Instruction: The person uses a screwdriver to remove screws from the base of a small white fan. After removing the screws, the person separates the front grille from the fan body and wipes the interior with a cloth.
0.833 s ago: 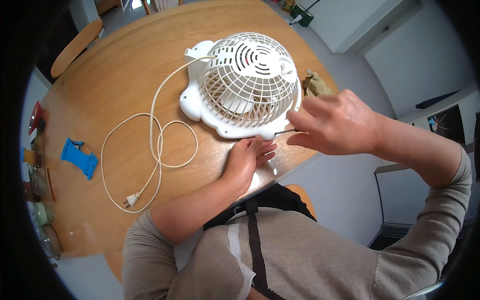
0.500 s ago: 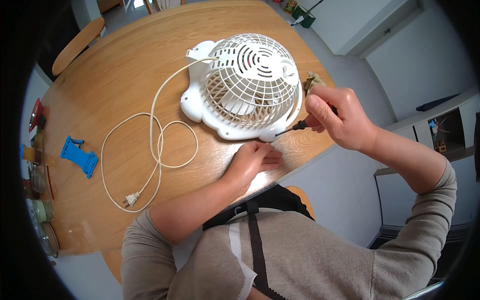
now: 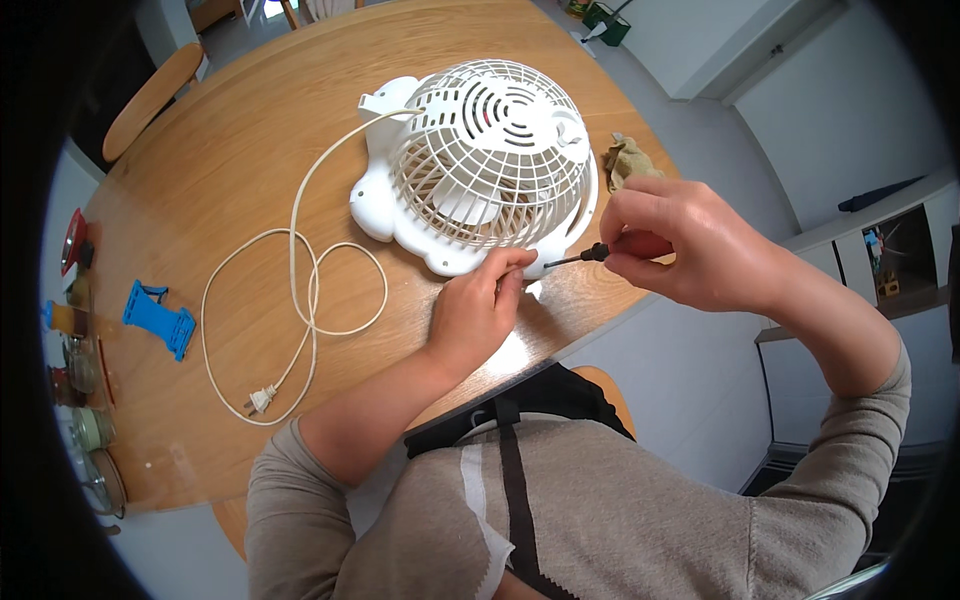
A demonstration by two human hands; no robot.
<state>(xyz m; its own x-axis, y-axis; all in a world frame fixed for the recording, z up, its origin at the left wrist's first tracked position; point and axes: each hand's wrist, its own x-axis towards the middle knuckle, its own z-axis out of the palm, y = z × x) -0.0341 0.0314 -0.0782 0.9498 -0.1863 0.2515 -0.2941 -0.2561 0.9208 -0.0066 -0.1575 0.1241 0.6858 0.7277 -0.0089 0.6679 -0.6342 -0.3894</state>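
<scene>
- While the white fan lies grille-up on the round wooden desk, your 2 hands work apart at its near rim.
- Your left hand pinches the fan's base edge with its fingertips.
- Your right hand is clamped on a screwdriver, tip at that rim.
- Its cord loops leftward to the plug; a blue holder lies beyond, a crumpled cloth behind.
</scene>
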